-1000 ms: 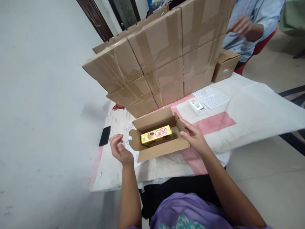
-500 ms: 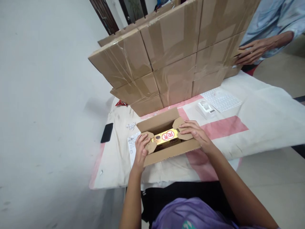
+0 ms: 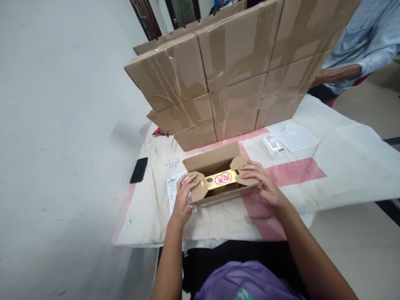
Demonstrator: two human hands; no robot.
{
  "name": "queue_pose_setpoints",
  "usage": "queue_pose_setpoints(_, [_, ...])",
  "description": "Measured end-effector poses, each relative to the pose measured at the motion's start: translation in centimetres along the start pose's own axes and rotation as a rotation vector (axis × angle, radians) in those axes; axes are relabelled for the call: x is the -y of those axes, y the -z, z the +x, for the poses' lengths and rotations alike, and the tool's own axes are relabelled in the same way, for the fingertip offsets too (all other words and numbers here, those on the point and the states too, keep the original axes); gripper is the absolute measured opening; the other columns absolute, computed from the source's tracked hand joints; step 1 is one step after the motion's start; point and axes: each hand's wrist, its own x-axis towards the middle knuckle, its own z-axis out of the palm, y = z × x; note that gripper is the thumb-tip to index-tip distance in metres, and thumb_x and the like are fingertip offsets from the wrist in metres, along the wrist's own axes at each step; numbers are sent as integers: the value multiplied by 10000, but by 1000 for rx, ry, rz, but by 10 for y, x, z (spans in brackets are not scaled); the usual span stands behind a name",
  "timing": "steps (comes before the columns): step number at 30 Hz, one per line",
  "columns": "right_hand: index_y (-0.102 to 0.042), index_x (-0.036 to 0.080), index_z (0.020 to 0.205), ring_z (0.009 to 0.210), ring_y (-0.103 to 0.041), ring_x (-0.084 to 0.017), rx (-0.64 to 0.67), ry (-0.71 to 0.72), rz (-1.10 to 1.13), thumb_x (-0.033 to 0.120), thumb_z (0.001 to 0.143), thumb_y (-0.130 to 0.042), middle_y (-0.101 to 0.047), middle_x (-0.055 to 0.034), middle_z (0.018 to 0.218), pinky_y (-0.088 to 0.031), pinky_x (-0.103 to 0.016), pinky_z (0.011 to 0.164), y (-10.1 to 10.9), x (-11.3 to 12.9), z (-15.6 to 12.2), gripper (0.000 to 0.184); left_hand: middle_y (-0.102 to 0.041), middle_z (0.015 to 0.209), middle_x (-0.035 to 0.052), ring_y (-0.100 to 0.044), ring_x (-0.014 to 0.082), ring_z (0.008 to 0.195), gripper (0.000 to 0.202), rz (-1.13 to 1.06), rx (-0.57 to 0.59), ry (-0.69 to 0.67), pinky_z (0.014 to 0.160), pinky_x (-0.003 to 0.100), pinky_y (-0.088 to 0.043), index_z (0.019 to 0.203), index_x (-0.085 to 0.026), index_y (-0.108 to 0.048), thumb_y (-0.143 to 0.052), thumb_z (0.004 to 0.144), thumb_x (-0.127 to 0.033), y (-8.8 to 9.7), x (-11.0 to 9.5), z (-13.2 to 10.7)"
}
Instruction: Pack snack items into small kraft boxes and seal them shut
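Note:
An open cardboard box [image 3: 221, 197] sits on the cloth-covered table in front of me. Inside it lies a yellow packet [image 3: 215, 180] with red characters in a white round patch. My left hand [image 3: 183, 196] grips the box's left end, its fingers over the folded-in left flap [image 3: 198, 191] and its thumb low on the outer side. At the opposite end my right hand [image 3: 261, 181] has its fingers on the right flap [image 3: 239, 163] and its thumb by the front corner. The back flap [image 3: 212, 158] stands up, leaning outward. The lower inside of the box is dark.
A tall taped cardboard stack [image 3: 236, 91] stands behind the box. A white tape dispenser [image 3: 272, 146] and a printed sheet [image 3: 293, 135] lie to the right. A black phone [image 3: 139, 170] is at the left edge. At the back right is another person's sleeve [image 3: 371, 58].
The box's front flap has swung up from lying outward towards me. My fingers stay on the end flaps. The other person's hand has gone out of sight behind the cardboard stack.

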Motion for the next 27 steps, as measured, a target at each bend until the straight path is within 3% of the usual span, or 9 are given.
queue_pose_setpoints(3, [-720, 297, 1171, 1353, -451, -357, -100, -14, -40, 661, 965, -465, -654, -90, 1253, -322, -597, 1196, -7, 1, 5, 490, -589, 1443, 135, -414, 319, 1432, 663, -38, -75, 117, 1195, 582, -288, 1250, -229, -651, -231, 1007, -681, -6, -9, 1])
queue_pose_setpoints(6, [-743, 286, 1119, 1208, -541, -329, -243, -87, -34, 517, 1037, -399, -684, -88, 1080, -403, -565, 1118, -16, -2, 11, 423, -625, 1365, 127, -509, 301, 1344, 481, -111, -135, 234, 1158, 542, -359, 1249, -235, -649, -371, 1021, -554, -15, -10, 1])
queue_pose_setpoints(8, [-698, 303, 1240, 1103, -584, -292, -313, -139, -27, 399, 1021, -477, -669, -79, 1116, -477, -513, 1023, -19, -4, 13, 325, -578, 1393, 131, -530, 295, 1322, 457, -201, -207, 300, 1111, 499, -431, 1323, -249, -598, -460, 992, -532, -21, -7, 2])
queue_pose_setpoints(11, [-317, 380, 1589, 970, -598, -217, -362, -208, 2, 309, 947, -576, -536, -74, 1433, -545, -412, 865, -16, -3, 16, 695, -368, 1590, 126, -552, 287, 1304, 574, -327, -284, 393, 1029, 435, -514, 1460, -307, -469, -555, 936, -526, -24, -2, 7])
queue_pose_setpoints(14, [-104, 442, 1634, 897, -560, -177, -233, -278, 7, 235, 928, -548, -336, -34, 1650, -547, -373, 812, -9, 1, 19, 859, -240, 1693, 82, -523, 290, 1341, 682, -405, -195, 464, 1053, 435, -505, 1565, -360, -327, -547, 929, -468, -21, 2, 17])
queue_pose_setpoints(17, [-161, 460, 1623, 882, -532, -179, -142, -262, 4, 196, 925, -500, -304, 13, 1674, -542, -390, 842, -7, 4, 24, 820, -291, 1684, 66, -511, 294, 1354, 751, -489, -146, 490, 1064, 442, -497, 1599, -345, -264, -522, 896, -394, -20, 6, 27])
queue_pose_setpoints(22, [-264, 432, 1606, 886, -535, -184, -203, -216, -17, 187, 914, -484, -378, -10, 1604, -527, -428, 913, -12, 6, 23, 766, -433, 1585, 109, -584, 297, 1268, 803, -562, -193, 408, 981, 428, -542, 1588, -308, -251, -538, 841, -377, -27, 16, 36])
queue_pose_setpoints(25, [-273, 420, 1607, 1025, -575, -211, -190, -225, 13, 173, 926, -472, -422, -14, 1587, -484, -456, 1001, -14, 6, 21, 751, -541, 1445, 117, -583, 299, 1267, 561, -468, -205, 335, 985, 446, -535, 1392, -263, -490, -536, 838, -343, -25, 18, 36])
queue_pose_setpoints(27, [-442, 386, 1535, 1148, -570, -248, -187, -159, 36, 163, 933, -462, -583, -24, 1445, -447, -480, 1040, -16, 3, 21, 642, -616, 1329, 104, -568, 287, 1258, 289, -346, -195, 284, 1049, 485, -487, 1111, -232, -641, -527, 853, -294, -17, 14, 38])
